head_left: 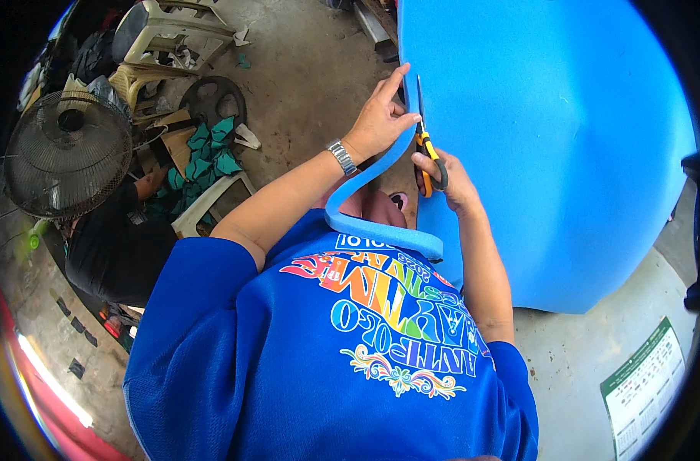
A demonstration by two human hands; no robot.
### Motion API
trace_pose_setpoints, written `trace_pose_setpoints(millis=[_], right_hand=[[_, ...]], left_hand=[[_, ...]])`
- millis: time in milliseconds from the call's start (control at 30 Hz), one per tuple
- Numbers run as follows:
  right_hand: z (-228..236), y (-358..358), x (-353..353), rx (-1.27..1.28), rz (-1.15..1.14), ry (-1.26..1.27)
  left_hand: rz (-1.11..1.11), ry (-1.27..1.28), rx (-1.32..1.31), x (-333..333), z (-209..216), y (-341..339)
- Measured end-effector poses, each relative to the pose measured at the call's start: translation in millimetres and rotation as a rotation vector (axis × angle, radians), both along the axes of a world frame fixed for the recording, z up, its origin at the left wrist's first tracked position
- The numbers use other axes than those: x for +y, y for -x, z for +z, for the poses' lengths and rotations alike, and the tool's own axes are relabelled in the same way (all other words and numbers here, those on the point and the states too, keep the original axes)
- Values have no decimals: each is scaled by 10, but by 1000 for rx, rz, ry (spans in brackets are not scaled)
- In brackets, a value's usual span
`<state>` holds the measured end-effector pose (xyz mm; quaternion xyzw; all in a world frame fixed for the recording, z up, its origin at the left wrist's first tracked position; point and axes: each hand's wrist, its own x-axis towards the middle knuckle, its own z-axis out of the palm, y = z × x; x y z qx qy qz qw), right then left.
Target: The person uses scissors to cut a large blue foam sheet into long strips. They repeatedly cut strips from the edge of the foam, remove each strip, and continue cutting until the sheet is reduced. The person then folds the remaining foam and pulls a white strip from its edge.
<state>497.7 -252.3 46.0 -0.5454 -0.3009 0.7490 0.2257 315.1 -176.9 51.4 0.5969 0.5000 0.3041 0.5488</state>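
Note:
A large blue foam sheet [549, 154] fills the right side of the head view. From its left edge a narrow foam strip [365, 180] is partly cut away and curls down across the front of my blue shirt. My left hand [378, 119] grips the strip beside the cut, its thumb near the blades and its index finger stretched forward. In my right hand [451, 180] are scissors [427, 146] with yellow, orange and black handles. Their blades point away from me along the sheet's edge, between strip and sheet. How far apart the blades stand is hard to see.
At the left are a round fan [69, 154], a plastic chair [173, 34], a steering wheel [211, 101] and green scraps [204, 154]. A person in black [115, 246] is close to the fan. A printed calendar-like sheet [645, 396] is at lower right.

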Motion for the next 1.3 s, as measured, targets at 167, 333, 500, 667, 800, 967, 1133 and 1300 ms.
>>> trace_pose_setpoints(millis=[167, 333, 500, 667, 800, 967, 1133, 1300], right_hand=[[45, 53, -200, -48, -68, -1], [90, -24, -135, -21, -8, -43], [-1, 26, 168, -109, 62, -54], [-33, 208, 160, -14, -9, -59], [48, 195, 195, -29, -2, -81], [86, 117, 356, -74, 74, -71], [95, 36, 397, -94, 42, -75], [216, -40, 223, -82, -68, -3]], left_hand=[[58, -128, 17, 123, -22, -71], [7, -157, 94, 232, 66, -47], [18, -117, 38, 219, 58, 38], [57, -104, 73, 405, 2, 136], [61, -221, 64, 615, 54, 174], [2, -131, 1, 557, 119, 160], [-11, -65, -10, 447, 124, 60], [44, -70, -77, 509, 140, -56]])
